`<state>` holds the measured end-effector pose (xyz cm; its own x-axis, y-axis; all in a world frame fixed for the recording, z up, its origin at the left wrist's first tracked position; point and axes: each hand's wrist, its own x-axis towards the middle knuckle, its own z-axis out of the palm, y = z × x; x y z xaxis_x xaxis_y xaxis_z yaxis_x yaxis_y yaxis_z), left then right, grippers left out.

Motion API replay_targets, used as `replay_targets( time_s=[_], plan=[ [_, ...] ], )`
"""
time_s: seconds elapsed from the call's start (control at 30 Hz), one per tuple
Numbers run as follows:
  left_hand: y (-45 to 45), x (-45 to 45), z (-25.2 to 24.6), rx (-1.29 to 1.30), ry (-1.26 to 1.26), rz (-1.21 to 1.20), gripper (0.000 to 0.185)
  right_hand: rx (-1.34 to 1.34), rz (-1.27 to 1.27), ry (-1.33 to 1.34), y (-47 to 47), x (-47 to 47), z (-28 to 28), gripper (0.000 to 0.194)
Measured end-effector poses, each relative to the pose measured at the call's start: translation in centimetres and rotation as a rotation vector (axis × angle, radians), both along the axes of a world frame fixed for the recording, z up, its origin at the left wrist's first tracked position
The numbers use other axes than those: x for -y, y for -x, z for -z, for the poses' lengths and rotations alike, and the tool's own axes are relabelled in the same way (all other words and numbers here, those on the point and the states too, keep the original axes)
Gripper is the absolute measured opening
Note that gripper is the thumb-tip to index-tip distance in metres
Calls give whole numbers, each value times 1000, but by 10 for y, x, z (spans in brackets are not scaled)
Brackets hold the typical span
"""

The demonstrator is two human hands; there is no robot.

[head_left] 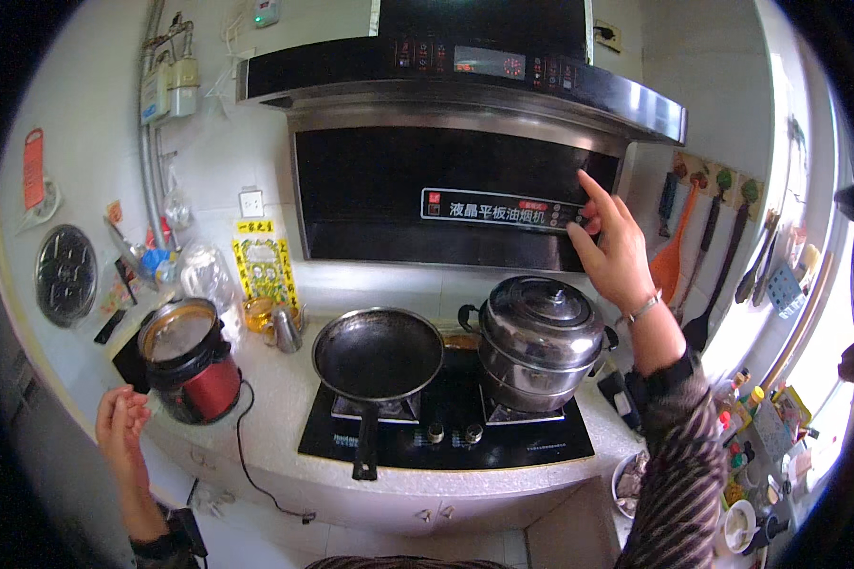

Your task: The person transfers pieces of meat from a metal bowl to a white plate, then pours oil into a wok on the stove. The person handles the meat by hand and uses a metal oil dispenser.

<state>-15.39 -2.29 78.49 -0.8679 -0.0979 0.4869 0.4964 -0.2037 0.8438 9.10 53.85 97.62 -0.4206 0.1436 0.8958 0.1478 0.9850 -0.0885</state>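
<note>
My right hand (612, 245) is raised in front of the range hood's dark panel (398, 167), its index finger extended and nothing in its grasp. Below it a lidded stainless steel steamer pot (537, 355) stands on the right burner of the black gas cooktop (448, 419). A dark frying pan (377, 355) rests on the left burner, its handle reaching over the counter's front edge. At the left, my left hand (122, 419) hovers empty with loosely bent fingers beside a red electric cooker (206, 387). That cooker's outer lid is off; its pale contents are unclear.
The cooker's power cord (245, 455) hangs over the counter edge. A metal shaker (286, 331) and an amber glass container (259, 314) stand near the wall. An orange spatula (676, 245) hangs among utensils at right. Bottles (747, 398) and a bowl (623, 491) crowd the right side.
</note>
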Motion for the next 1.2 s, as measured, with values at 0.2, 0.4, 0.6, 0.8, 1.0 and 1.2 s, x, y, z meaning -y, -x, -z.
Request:
replay_targets(
  time_s=[0.2, 0.4, 0.6, 0.8, 1.0, 1.2],
  plan=[
    [76, 39, -53, -155, -100, 41, 33, 54, 426, -202, 64, 4, -111, 64],
    [121, -22, -39, -203, -194, 257, 30, 67, 726, -41, 114, -13, -134, 75],
    [103, -66, 1, -60, -188, 370, 24, 119, 751, 41, 131, -34, -133, 78],
    [89, -73, 24, 24, -181, 255, 24, 140, 744, 8, 141, -47, -133, 78],
    [76, -85, 32, 38, -175, 224, 23, -77, 618, -24, 131, -72, -142, 81],
    [69, -92, 32, 49, -188, 231, 22, -79, 661, -11, 131, -83, -157, 79]
  ],
)
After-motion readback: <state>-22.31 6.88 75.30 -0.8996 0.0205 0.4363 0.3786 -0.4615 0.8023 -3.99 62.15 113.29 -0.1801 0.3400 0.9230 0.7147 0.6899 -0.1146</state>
